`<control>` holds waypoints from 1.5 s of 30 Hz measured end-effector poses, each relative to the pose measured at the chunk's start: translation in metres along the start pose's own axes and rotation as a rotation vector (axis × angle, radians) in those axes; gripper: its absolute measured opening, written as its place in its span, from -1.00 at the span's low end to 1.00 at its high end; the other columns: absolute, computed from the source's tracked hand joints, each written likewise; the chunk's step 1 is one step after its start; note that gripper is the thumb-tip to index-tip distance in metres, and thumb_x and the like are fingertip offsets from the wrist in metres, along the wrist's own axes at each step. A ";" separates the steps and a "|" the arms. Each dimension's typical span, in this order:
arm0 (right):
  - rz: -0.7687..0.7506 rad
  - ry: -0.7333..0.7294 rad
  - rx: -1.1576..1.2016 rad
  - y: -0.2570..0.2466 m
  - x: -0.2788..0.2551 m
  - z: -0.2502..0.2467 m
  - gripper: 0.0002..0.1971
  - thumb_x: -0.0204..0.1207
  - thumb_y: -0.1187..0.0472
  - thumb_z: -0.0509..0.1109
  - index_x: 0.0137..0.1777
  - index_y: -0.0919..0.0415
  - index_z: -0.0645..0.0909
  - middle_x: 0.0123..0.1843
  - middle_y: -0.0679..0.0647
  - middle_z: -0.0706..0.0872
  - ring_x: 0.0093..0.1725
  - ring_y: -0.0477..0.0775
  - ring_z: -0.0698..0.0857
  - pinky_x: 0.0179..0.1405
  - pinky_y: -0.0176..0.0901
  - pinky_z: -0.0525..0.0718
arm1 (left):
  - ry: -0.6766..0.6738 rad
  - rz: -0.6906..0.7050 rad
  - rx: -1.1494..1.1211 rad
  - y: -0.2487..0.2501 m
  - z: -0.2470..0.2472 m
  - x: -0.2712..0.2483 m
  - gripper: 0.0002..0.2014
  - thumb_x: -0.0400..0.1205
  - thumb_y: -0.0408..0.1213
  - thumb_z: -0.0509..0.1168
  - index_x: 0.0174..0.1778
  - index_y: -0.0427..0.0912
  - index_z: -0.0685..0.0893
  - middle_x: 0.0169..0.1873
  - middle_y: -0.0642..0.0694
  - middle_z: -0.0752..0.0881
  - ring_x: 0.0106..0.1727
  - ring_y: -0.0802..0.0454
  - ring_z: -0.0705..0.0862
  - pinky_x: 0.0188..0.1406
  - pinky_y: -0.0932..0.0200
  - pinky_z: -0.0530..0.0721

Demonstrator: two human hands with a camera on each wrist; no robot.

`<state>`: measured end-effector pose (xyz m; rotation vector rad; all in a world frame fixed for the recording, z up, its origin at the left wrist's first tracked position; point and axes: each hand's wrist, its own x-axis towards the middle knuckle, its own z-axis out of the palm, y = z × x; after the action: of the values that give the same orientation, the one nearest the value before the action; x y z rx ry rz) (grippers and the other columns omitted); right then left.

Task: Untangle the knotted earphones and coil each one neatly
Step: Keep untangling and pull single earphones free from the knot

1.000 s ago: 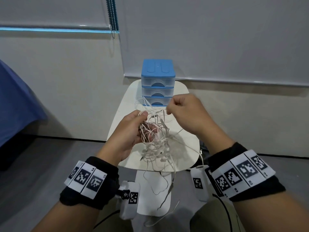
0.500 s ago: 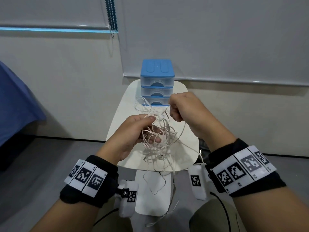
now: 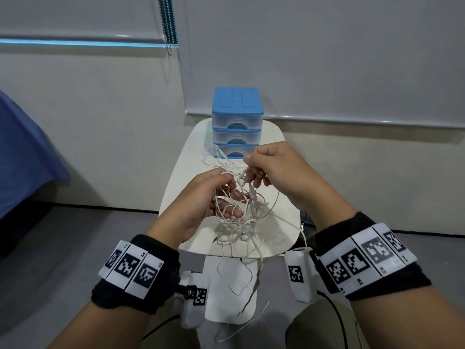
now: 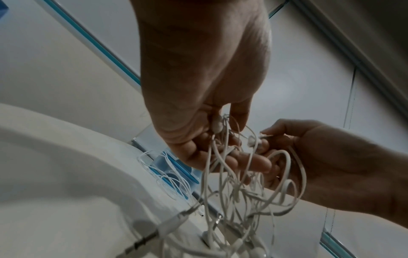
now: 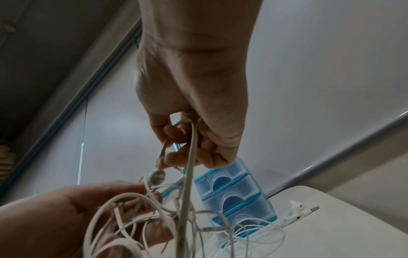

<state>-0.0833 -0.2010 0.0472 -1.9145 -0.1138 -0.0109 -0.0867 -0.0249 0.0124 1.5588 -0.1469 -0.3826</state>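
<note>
A knotted bundle of white earphones (image 3: 239, 212) hangs above the white table (image 3: 191, 157). My left hand (image 3: 230, 195) grips the bundle from the left, with cords looped over its curled fingers (image 4: 249, 164). My right hand (image 3: 249, 167) is just above and to the right and pinches one cord, from which an earbud (image 5: 158, 175) dangles beside the left thumb. Loose cord ends (image 3: 251, 280) trail below the table's near edge. A second white earphone set (image 3: 214, 154) lies on the table by the drawers, its plug and buds (image 5: 295, 211) showing in the right wrist view.
A small blue drawer unit (image 3: 237, 122) with three clear drawers stands at the far end of the table, close behind my hands. Beyond it is a wall with window blinds (image 3: 327, 59). A blue cloth (image 3: 22, 152) hangs at the left. Grey floor surrounds the table.
My right hand has come slightly left and down, close to the left thumb, and now pinches a cord with an earbud on it. The left hand keeps hold of the bundle.
</note>
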 end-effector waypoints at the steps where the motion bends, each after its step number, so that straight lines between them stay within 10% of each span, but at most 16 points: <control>1: 0.009 0.029 0.010 0.000 0.000 -0.001 -0.69 0.61 0.31 0.35 -0.40 0.26 0.57 -0.35 0.23 0.81 -0.45 0.01 0.60 -0.47 -0.34 0.50 | 0.006 0.000 0.004 -0.001 -0.001 0.001 -0.80 0.83 -0.26 0.15 -0.02 -0.25 0.60 -0.18 -0.25 0.78 -0.42 -0.20 0.78 -0.38 0.15 0.61; 12: 0.025 0.081 0.165 0.001 -0.001 -0.006 -0.68 0.59 0.36 0.36 -0.41 0.17 0.47 -0.27 0.31 0.85 -0.44 0.06 0.62 -0.41 -0.20 0.44 | 0.010 -0.004 0.003 -0.002 0.001 0.004 -0.73 0.85 -0.25 0.16 0.22 -0.38 0.64 -0.17 -0.24 0.82 -0.41 -0.17 0.75 -0.24 0.05 0.65; 26: -0.015 0.291 -0.048 0.009 -0.002 -0.008 -0.73 0.43 0.45 0.37 -0.43 0.27 0.41 -0.33 0.49 0.75 -0.45 0.07 0.81 -0.65 -0.40 0.38 | 0.021 0.037 0.057 -0.002 0.000 0.003 -0.82 0.84 -0.26 0.20 -0.01 -0.21 0.64 -0.10 -0.32 0.84 -0.39 -0.18 0.76 -0.27 0.08 0.63; 45: 0.055 0.189 0.367 0.003 0.001 -0.006 -0.61 0.58 0.48 0.47 -0.34 0.19 0.38 -0.33 0.35 0.74 -0.20 0.24 0.90 -0.33 -0.11 0.79 | -0.002 0.114 0.184 0.004 0.000 0.005 -0.80 0.80 -0.28 0.29 -0.10 -0.21 0.75 -0.14 -0.22 0.86 -0.38 -0.12 0.76 -0.26 0.11 0.65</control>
<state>-0.0819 -0.2072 0.0466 -1.5406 0.0613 -0.1260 -0.0813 -0.0263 0.0151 1.7226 -0.2780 -0.2876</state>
